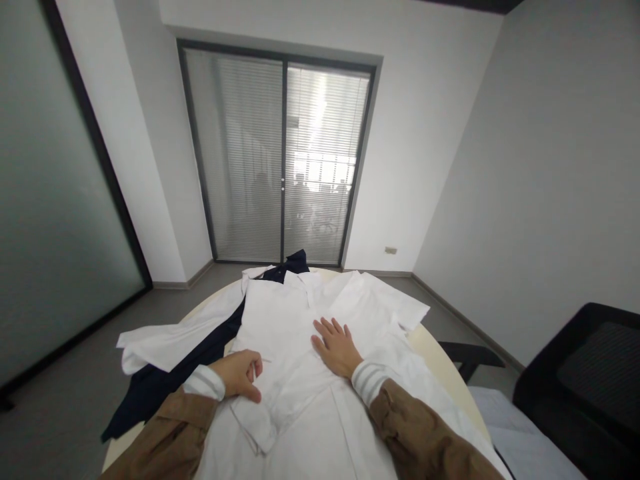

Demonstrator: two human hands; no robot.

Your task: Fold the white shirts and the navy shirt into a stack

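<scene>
A white shirt (270,303) lies spread on the round table, its collar at the far side. My right hand (334,348) rests flat on the front of this shirt, fingers spread. To the left, my left hand (241,377) hovers over or touches the fabric with loosely curled fingers. Its thumb stands apart from them, and no cloth shows in the gap. Just below that hand lies a folded white sleeve end (255,423). A dark navy garment (213,350) sticks out from under the white cloth on the left and at the far edge.
The pale table (463,393) has a curved edge on the right. Beyond it stand a black mesh office chair (585,373) and a light grey-white cloth or seat (520,427). Another white sleeve (180,337) hangs toward the left. A glass door with blinds (240,167) is ahead.
</scene>
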